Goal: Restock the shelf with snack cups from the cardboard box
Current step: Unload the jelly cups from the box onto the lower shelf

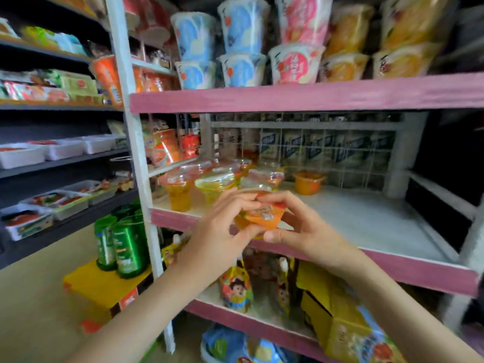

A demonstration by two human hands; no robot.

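Observation:
Both hands hold one orange snack cup (264, 218) with a printed lid, just in front of the pink-edged middle shelf (366, 221). My left hand (222, 231) pinches its left side, my right hand (301, 229) pinches its right side. Several clear jelly cups (199, 184) with yellow and orange filling stand on the shelf's left rear. One orange cup (307, 182) stands alone further back by the wire grid. The cardboard box is not in view.
Big paper cups (243, 43) fill the shelf above. Pouches (235, 289) and a yellow carton (337, 318) sit on the shelf below. Green cans (125, 242) stand on a yellow box left of the white post (138, 158). A dark rack with trays lines the left wall.

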